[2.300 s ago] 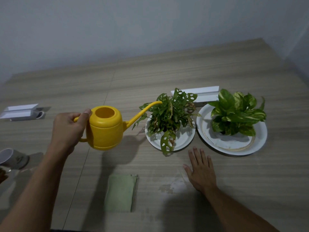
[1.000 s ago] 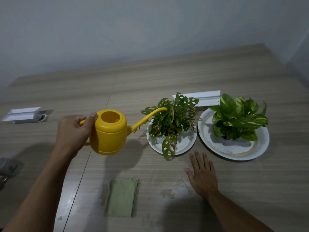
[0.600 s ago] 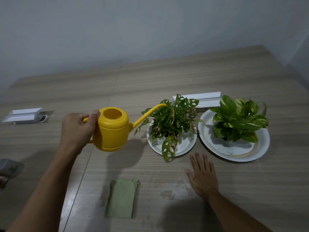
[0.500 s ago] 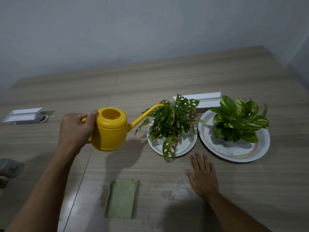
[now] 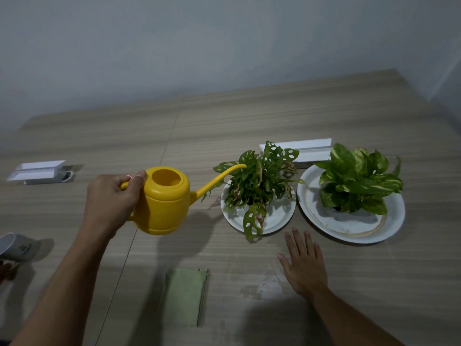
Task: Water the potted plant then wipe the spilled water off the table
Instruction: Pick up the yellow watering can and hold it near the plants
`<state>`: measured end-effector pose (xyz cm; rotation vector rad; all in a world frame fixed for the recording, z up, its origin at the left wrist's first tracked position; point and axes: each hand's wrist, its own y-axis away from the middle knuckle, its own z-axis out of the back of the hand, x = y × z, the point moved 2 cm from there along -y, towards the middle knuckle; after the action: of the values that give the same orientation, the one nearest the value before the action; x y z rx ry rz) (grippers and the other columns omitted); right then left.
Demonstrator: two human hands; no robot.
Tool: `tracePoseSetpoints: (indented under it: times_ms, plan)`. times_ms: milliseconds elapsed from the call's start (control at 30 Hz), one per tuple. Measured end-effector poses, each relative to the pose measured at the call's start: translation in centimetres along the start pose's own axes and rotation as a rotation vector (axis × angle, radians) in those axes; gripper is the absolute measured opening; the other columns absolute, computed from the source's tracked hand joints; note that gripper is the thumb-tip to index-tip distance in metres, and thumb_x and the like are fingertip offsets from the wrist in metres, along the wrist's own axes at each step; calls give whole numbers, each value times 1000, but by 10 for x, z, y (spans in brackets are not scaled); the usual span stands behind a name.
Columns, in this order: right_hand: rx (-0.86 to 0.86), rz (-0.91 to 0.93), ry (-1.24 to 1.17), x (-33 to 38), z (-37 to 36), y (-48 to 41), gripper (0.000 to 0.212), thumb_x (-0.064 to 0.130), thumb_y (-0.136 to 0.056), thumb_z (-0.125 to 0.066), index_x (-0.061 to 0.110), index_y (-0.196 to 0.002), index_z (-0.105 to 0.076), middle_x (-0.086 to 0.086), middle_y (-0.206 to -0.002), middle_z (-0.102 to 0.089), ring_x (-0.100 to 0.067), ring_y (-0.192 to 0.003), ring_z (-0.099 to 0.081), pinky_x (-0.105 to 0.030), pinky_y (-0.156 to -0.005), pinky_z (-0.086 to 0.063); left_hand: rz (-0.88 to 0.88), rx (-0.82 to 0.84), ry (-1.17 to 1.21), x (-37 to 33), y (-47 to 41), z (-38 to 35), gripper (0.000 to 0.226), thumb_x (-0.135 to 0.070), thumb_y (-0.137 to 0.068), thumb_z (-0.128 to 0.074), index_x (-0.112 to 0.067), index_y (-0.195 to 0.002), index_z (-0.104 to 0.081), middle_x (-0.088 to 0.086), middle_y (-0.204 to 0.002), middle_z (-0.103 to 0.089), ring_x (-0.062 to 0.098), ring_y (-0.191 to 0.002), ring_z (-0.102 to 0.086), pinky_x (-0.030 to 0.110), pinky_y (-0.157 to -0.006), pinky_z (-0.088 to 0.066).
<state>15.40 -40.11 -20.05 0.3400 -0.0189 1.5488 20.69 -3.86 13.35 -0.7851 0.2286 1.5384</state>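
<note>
Table [image 5: 249, 126] carries the holed-leaf plant [image 5: 259, 181] on its saucer. My left hand [image 5: 109, 201] grips the yellow can [image 5: 163, 203], spout tip among its leaves. Right hand [image 5: 304, 265] lies flat, fingers spread, nearside. Risk: over-tilting floods the saucer (cloth [image 5: 184, 298] nearside, untouched).

We see a pothos [image 5: 359, 181] on a large white plate [image 5: 394, 221] at right, a white channel piece [image 5: 309, 149] behind it, another [image 5: 37, 171] far left, and a tipped mug [image 5: 17, 247].
</note>
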Motion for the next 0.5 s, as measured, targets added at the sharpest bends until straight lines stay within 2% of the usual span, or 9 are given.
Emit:
tracePoseSetpoints:
  times_ms: [67, 133, 200, 300, 433, 500]
  plan:
    - [1, 0, -13, 1, 1, 0, 75, 68, -90, 1, 30, -154, 0, 4, -163, 6, -24, -151, 12, -47, -122, -2, 9, -5, -1, -4, 0, -2, 58, -32, -98, -58, 8, -56, -54, 24, -48, -49, 26, -44, -41, 42, -46, -37]
    - [-5, 3, -32, 2, 3, 1, 75, 68, -91, -3, 29, -155, -4, 4, -163, 4, -24, -151, 9, -48, -123, -4, 16, -7, 4, -8, -1, -5, 58, -29, -99, -58, 10, -56, -54, 23, -48, -49, 26, -45, -41, 42, -48, -42]
    - [1, 3, -29, 2, 3, 2, 75, 69, -89, 0, 30, -154, 1, 5, -162, 9, -23, -151, 13, -47, -123, -2, 28, -10, 16, -10, -2, -8, 57, -29, -99, -58, 11, -57, -54, 24, -49, -51, 26, -45, -42, 46, -52, -46]
    - [-2, 4, -35, 2, 4, 2, 75, 68, -89, 0, 31, -154, 2, 7, -162, 12, -23, -151, 14, -46, -124, -1, 43, -33, 18, -11, -5, -11, 57, -30, -98, -59, 11, -58, -55, 28, -51, -53, 27, -46, -45, 45, -52, -47]
    - [-7, 7, -53, 3, 5, 2, 71, 65, -94, -13, 30, -155, -3, 5, -163, 7, -23, -151, 11, -47, -123, -2, 34, -53, 15, -11, -10, -12, 56, -31, -98, -58, 5, -55, -56, 18, -48, -51, 27, -44, -43, 36, -52, -41]
    - [-8, 10, -50, 2, 5, 3, 72, 66, -93, -11, 30, -155, -3, 5, -163, 7, -23, -151, 11, -47, -123, -2, 32, -50, 11, -8, -12, -11, 55, -32, -98, -58, 2, -55, -56, 16, -48, -51, 28, -44, -44, 35, -53, -42]
